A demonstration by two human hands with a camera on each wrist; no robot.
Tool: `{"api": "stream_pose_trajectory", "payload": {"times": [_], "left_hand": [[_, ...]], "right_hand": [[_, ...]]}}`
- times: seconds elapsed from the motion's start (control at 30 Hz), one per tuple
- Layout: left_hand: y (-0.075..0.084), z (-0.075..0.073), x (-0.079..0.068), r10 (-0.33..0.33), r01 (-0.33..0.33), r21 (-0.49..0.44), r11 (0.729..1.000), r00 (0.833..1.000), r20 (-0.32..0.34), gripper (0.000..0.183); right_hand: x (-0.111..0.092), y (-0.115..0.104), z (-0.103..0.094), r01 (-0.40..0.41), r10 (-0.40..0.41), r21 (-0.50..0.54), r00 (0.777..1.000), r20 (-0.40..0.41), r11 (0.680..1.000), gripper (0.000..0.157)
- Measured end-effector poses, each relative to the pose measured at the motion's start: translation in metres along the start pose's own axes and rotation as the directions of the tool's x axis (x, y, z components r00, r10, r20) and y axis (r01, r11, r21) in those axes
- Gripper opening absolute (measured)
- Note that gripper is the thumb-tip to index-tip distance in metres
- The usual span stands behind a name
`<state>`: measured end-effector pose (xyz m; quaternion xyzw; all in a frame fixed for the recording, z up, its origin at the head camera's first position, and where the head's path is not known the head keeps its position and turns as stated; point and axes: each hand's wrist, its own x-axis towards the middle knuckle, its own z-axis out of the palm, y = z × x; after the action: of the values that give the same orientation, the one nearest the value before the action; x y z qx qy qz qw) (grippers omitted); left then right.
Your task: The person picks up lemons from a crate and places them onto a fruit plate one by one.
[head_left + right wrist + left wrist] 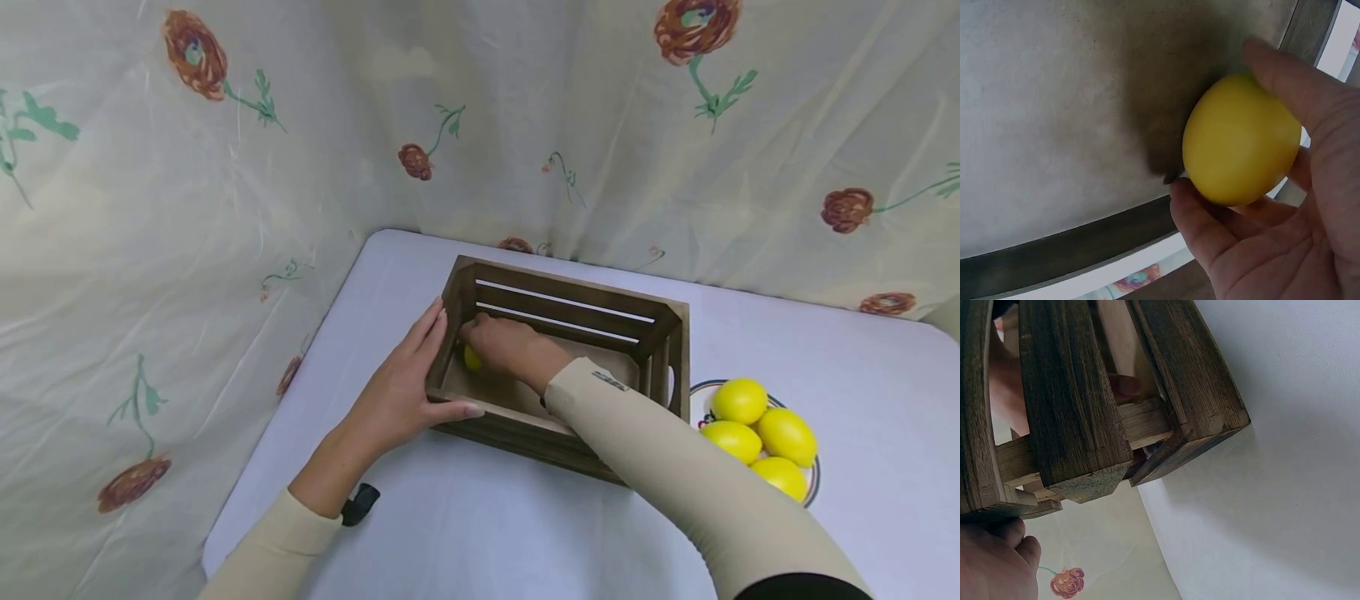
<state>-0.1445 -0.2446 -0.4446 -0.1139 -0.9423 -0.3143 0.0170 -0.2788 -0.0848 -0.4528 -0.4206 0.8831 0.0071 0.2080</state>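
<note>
In the head view my right hand (508,346) reaches down into the left end of a brown slatted wooden crate (570,283). It holds a yellow lemon (1241,140); the right wrist view shows thumb and fingers curled round the fruit, close over the crate's floor. Only a small part of that lemon shows beneath the hand in the head view. My left hand (401,383) rests on the crate's left end, fingers along the end wall and thumb over the near rim. Slats hide much of the inside in the left wrist view.
Right of the crate, a round plate (813,487) with a dark-lined rim bears several yellow lemons (786,437). A white cloth (480,533) covers the table. Flower-patterned curtains (525,100) hang behind and to the left. A black strap (362,504) shows by my left wrist.
</note>
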Motion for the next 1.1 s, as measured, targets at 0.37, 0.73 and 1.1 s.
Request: {"api": "stream_pose_trajectory", "payload": {"times": [0.37, 0.73, 1.1], "left_hand": [[0.0, -0.001, -0.001, -0.017, 0.017, -0.01, 1.0, 1.0, 0.011, 0.127], [0.0, 0.001, 0.002, -0.014, 0.014, -0.012, 1.0, 1.0, 0.001, 0.129], [-0.003, 0.0, 0.001, -0.005, 0.005, -0.005, 1.0, 1.0, -0.007, 0.129]], "right_hand": [[0.001, 0.001, 0.002, -0.004, 0.004, -0.004, 1.0, 0.014, 1.0, 0.034], [-0.011, 0.0, -0.012, 0.062, -0.057, -0.05, 0.995, 0.087, 0.997, 0.033], [-0.043, -0.002, -0.046, 0.112, -0.111, -0.082, 0.994, 0.018, 0.99, 0.049]]}}
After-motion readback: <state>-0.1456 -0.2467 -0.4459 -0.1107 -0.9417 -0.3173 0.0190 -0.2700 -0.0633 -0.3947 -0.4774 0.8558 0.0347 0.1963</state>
